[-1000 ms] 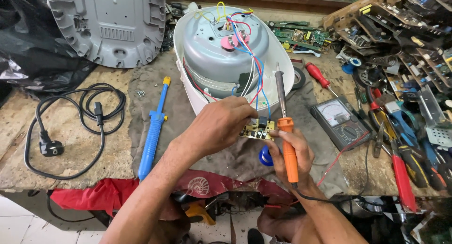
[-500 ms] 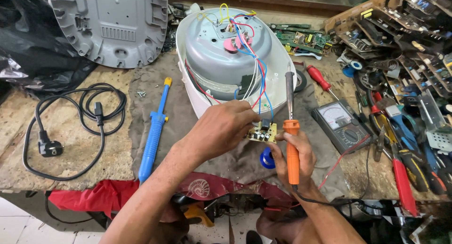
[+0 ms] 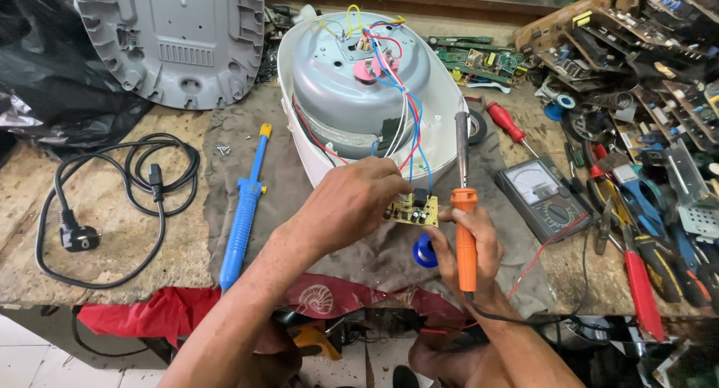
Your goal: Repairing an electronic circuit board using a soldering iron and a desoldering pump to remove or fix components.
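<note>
Left hand (image 3: 352,204) pinches one circuit board (image 3: 412,210); right hand (image 3: 468,242) grips one orange soldering iron (image 3: 464,223).

Repair workshop: bench of tools (image 3: 636,208), circuit boards (image 3: 479,58).

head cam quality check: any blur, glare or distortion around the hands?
Head view: even daylight with soft shadows; left hand and small yellow circuit board are sharp, with no motion blur. Right hand and orange-handled soldering iron are crisp too. Mild sheen on the grey metal cooker housing, not blown out. Wide-angle lens bows the stone bench edge; black plastic bag loses detail in shadow.
</note>
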